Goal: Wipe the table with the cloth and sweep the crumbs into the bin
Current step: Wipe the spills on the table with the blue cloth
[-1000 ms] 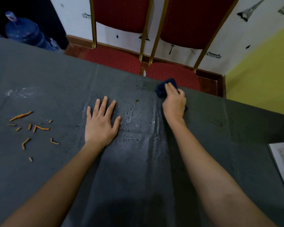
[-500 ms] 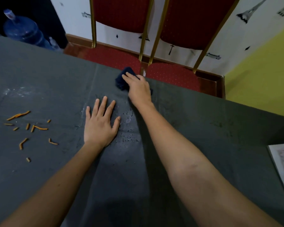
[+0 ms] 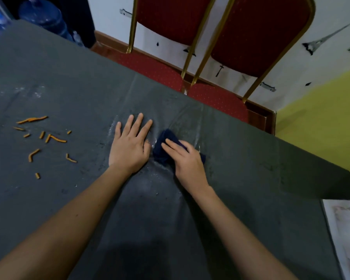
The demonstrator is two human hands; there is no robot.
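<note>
A dark blue cloth (image 3: pixel 163 146) lies bunched on the grey table cover (image 3: pixel 251 168) near the middle. My right hand (image 3: pixel 187 160) presses down on the cloth and covers most of it. My left hand (image 3: pixel 130 145) rests flat on the table just left of the cloth, fingers spread, holding nothing. Several orange crumbs (image 3: pixel 47 138) lie scattered on the table at the left. Water droplets glisten on the cover around both hands. No bin is in view.
Two red chairs (image 3: pixel 257 35) with gold frames stand behind the table's far edge. Blue water bottles (image 3: pixel 42 15) sit at the top left. A white printed sheet (image 3: pixel 348 235) lies at the right edge of the table.
My right hand has dragged the cloth from the far edge, first leftward, then back toward me, ending beside my left hand. My left hand has stayed flat in place.
</note>
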